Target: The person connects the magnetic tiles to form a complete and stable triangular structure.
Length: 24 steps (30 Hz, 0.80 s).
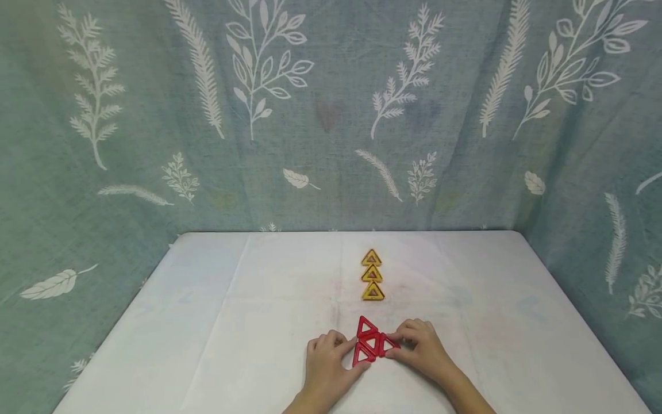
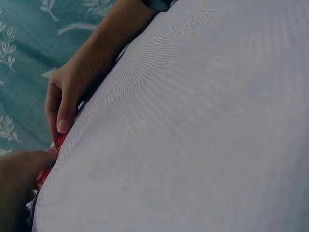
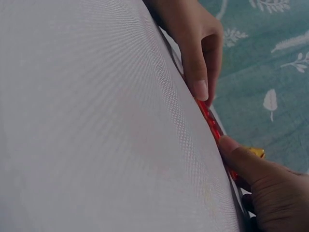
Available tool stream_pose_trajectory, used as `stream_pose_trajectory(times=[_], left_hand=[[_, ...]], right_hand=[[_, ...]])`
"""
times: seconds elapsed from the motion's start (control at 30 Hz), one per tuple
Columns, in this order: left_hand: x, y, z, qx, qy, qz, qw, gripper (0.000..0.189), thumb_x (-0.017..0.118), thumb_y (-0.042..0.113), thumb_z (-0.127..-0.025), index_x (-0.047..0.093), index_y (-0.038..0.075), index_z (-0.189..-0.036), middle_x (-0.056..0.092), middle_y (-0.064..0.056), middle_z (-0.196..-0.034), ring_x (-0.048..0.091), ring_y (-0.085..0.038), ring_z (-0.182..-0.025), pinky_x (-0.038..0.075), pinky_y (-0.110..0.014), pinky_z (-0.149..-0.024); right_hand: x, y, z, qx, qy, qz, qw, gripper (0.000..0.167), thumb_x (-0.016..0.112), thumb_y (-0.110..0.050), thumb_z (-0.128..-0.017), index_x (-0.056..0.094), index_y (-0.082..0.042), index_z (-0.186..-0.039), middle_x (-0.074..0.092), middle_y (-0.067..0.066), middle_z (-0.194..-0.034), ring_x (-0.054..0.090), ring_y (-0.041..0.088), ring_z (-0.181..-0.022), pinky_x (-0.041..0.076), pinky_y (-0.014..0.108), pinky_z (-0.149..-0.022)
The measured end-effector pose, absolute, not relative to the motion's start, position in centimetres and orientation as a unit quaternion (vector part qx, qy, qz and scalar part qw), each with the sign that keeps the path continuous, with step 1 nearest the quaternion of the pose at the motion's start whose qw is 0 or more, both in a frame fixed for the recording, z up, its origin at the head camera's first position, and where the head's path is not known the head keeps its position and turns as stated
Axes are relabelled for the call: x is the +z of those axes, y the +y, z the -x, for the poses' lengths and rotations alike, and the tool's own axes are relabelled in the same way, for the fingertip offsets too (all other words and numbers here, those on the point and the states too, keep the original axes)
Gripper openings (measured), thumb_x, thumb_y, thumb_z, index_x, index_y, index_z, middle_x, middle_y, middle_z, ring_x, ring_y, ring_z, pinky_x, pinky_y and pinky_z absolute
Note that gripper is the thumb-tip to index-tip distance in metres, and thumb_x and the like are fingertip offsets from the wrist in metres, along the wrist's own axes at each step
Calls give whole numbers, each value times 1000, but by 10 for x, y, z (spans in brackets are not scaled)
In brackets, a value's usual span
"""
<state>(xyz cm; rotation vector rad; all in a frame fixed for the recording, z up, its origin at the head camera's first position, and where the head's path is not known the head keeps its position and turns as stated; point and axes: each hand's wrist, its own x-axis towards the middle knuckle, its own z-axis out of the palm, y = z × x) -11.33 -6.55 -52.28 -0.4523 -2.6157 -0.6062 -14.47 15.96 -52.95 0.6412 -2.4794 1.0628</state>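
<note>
Several red triangular frame tiles lie edge to edge on the white table, around a middle red tile [image 1: 376, 339]. My left hand [image 1: 328, 365] pinches the lower-left red tile [image 1: 356, 355], index finger at its upper corner and thumb along its bottom. At the group's right side, the right red tile [image 1: 381, 345] is between the thumb and index finger of my right hand [image 1: 421, 352]. An upper red tile [image 1: 360, 326] is held by neither hand. Both wrist views show the red tiles [image 3: 209, 118] edge-on, partly hidden by the fingers.
Three yellow triangular tiles [image 1: 373, 298] stand in a column behind the red group, points away from me. The white cloth-covered table [image 1: 258, 333] meets a green leaf-patterned curtain [image 1: 331, 172] at the back and sides.
</note>
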Motion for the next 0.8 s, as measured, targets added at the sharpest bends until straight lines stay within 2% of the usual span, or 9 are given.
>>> stream_pose_trajectory(times=[0.27, 0.53, 0.7, 0.8], left_hand=[[-524, -63, 112, -212, -939, 171, 211, 46, 76, 53, -69, 75, 21, -103, 47, 9, -87, 43, -8, -77, 33, -36, -76], [-522, -67, 116, -243, -939, 157, 186, 49, 73, 57, -70, 74, 21, -103, 52, 10, -89, 48, -9, -80, 33, -35, -75], [-520, -79, 138, -239, -937, 201, 159, 52, 71, 54, -75, 71, 17, -111, 55, 8, -95, 51, -10, -86, 36, -34, -76], [-517, -89, 157, -245, -932, 243, 110, 56, 68, 53, -78, 66, 16, -119, 55, 7, -102, 50, -10, -92, 37, -33, -80]], right_hand=[[-531, 163, 143, 371, -879, -229, 194, 27, 85, -34, -61, 74, -22, -83, 57, -21, -76, 44, -3, -73, 34, 28, -71], [-531, 164, 143, 377, -871, -248, 196, 28, 84, -30, -62, 76, -20, -86, 59, -18, -78, 44, -2, -74, 33, 28, -70], [-528, 164, 144, 371, -878, -249, 170, 29, 82, -30, -66, 77, -20, -92, 58, -17, -82, 44, -1, -76, 34, 28, -71], [-526, 164, 144, 359, -888, -246, 149, 28, 79, -32, -70, 77, -20, -95, 57, -17, -85, 45, 1, -80, 35, 30, -73]])
